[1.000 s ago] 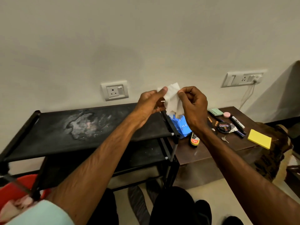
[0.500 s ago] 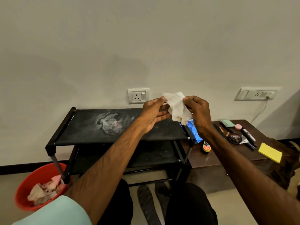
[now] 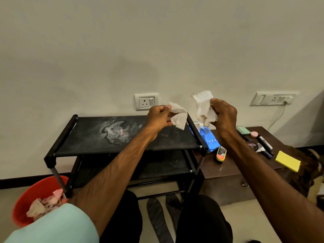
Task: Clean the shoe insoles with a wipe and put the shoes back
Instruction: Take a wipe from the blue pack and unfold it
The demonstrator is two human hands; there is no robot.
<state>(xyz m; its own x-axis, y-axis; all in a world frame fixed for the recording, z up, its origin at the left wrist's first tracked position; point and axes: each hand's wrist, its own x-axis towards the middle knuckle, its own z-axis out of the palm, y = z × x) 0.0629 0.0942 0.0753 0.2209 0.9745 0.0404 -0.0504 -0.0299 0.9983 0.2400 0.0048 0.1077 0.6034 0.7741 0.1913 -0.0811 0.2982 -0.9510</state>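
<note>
Counting across the view, two white wipe pieces were seen, one in each hand, held apart above the right end of the black shoe rack (image 3: 87,137). The left wipe piece (image 3: 179,117) was pinched between the thumb and curled fingers of the left hand (image 3: 158,117). The right wipe piece (image 3: 204,107), stained brownish at its lower edge, was gripped by the right hand (image 3: 225,116), whose fingers were curled round it. Two dark insoles (image 3: 157,220) were laid side by side on the floor before the rack, between the person's knees. One red bucket (image 3: 19,213) holding crumpled wipes was stood at the rack's left leg. On the brown worktop (image 3: 212,170) to the right were set one blue wipe pack (image 3: 210,139), one polish bottle (image 3: 221,153), one Cherry polish tin (image 3: 253,147) and one yellow notepad (image 3: 287,161).
</note>
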